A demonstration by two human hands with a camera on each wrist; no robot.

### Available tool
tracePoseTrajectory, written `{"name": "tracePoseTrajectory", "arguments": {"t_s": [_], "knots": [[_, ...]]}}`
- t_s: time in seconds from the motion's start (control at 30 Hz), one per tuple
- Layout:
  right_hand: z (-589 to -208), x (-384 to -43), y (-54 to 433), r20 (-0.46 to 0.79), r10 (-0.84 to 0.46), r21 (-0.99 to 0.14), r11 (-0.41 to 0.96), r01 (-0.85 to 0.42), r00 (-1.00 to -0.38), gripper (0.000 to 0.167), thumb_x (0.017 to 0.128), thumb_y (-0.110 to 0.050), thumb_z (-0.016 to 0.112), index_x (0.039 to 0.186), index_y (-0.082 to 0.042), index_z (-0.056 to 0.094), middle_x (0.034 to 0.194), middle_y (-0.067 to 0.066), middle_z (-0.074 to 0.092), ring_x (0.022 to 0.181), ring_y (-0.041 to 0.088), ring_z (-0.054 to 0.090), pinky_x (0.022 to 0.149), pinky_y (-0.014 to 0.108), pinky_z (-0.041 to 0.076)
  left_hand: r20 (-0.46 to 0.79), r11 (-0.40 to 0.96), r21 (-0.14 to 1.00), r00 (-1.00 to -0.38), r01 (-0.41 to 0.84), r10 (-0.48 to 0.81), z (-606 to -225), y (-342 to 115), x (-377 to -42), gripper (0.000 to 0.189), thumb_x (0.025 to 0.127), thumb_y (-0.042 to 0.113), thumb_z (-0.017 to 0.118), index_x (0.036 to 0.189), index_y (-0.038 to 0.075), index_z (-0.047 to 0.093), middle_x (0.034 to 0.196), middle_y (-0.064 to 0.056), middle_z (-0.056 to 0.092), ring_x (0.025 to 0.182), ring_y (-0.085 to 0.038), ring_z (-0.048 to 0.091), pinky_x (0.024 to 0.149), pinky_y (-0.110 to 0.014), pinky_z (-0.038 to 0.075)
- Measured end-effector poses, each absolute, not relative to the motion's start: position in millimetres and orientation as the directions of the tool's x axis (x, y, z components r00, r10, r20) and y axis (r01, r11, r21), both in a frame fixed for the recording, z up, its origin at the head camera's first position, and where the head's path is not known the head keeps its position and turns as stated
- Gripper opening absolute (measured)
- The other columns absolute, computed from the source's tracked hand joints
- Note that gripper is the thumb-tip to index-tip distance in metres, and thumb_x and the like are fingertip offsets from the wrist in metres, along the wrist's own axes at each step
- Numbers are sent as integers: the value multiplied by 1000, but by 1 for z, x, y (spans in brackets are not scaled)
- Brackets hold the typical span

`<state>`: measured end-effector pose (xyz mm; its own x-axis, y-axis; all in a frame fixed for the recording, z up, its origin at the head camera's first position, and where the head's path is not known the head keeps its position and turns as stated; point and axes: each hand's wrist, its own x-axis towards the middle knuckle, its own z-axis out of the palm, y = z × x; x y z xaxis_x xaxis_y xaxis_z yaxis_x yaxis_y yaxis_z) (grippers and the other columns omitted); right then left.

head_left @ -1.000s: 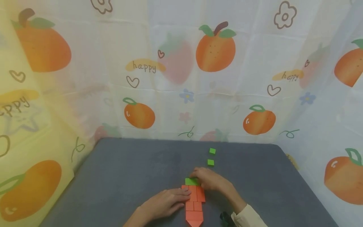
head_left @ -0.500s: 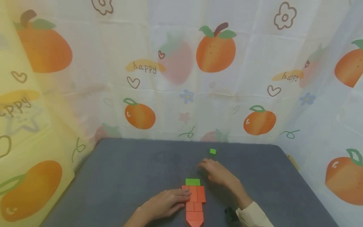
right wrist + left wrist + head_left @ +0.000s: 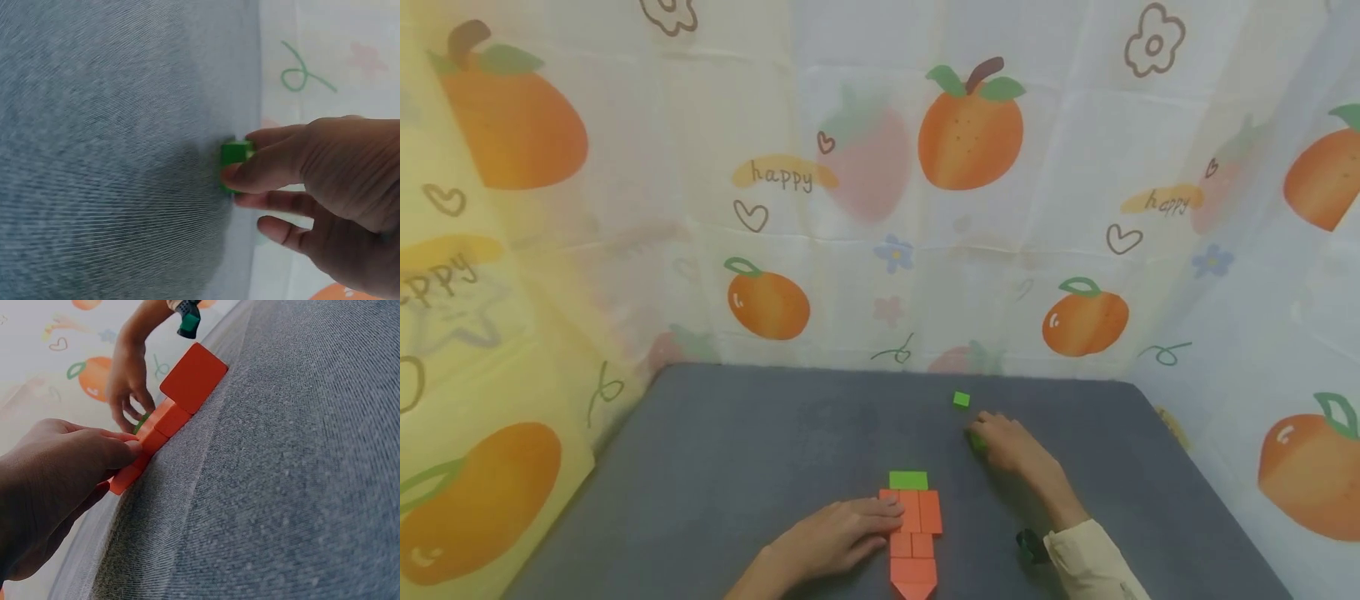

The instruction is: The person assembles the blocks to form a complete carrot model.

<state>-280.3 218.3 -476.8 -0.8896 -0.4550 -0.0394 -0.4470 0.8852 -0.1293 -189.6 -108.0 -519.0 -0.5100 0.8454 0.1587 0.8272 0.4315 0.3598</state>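
Note:
Flat orange blocks (image 3: 913, 571) lie joined in a carrot-like shape that narrows to a point at the near end, with a green block (image 3: 908, 481) against the far end. My left hand (image 3: 831, 537) rests on the left side of the upper orange blocks, fingers fairly straight, as the left wrist view also shows. My right hand (image 3: 1011, 442) is beyond and to the right of the shape. In the right wrist view its thumb and fingers pinch a small green block (image 3: 236, 153) just at the tabletop. Another small green block (image 3: 961, 399) lies near the far edge.
A grey cloth-like tabletop (image 3: 760, 442) spreads under everything. A fruit-printed curtain (image 3: 880, 275) closes off the back and both sides. A dark wrist device (image 3: 1032, 546) sits beside the right sleeve (image 3: 1086, 558).
My right hand has left the green block at the top of the shape, taken one of the two loose green blocks and moved right with it. My left hand stays put.

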Motion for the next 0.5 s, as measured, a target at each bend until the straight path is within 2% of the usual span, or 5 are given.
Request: {"name": "tracePoseTrajectory", "arguments": {"t_s": [0.07, 0.2, 0.37, 0.5], "knots": [[-478, -280, 219, -24, -462, -142, 880, -454, -887, 39, 87, 20, 64, 120, 2, 72, 114, 18, 68, 103, 41, 66, 89, 61, 56, 159, 433, 361, -512, 826, 844, -519, -108, -189, 38, 109, 22, 57, 146, 15, 63, 151, -1, 62, 141, -14, 59, 111, -34, 55], [-479, -279, 218, 50, -520, -166, 838, -520, -853, 30, 83, 17, 71, 109, 2, 73, 104, 13, 70, 96, 34, 69, 87, 52, 59, 165, 428, 354, -506, 831, 846, -519, -108, -189, 38, 109, 22, 57, 146, 14, 63, 151, -1, 62, 141, -14, 60, 111, -34, 55], [-478, -277, 205, 128, -662, -158, 722, -674, -739, 30, 78, 14, 77, 104, 0, 73, 99, 10, 71, 94, 28, 70, 84, 43, 61, 164, 432, 359, -512, 827, 844, -517, -108, -188, 38, 109, 22, 58, 146, 14, 63, 151, -1, 63, 141, -15, 60, 111, -34, 55], [-479, -273, 188, 102, -729, -147, 662, -735, -677, 34, 78, 15, 75, 106, -3, 75, 102, 7, 70, 96, 25, 69, 86, 40, 61, 165, 439, 358, -518, 824, 839, -516, -108, -187, 38, 108, 21, 58, 145, 15, 64, 150, -1, 63, 140, -14, 60, 111, -35, 55]]}}
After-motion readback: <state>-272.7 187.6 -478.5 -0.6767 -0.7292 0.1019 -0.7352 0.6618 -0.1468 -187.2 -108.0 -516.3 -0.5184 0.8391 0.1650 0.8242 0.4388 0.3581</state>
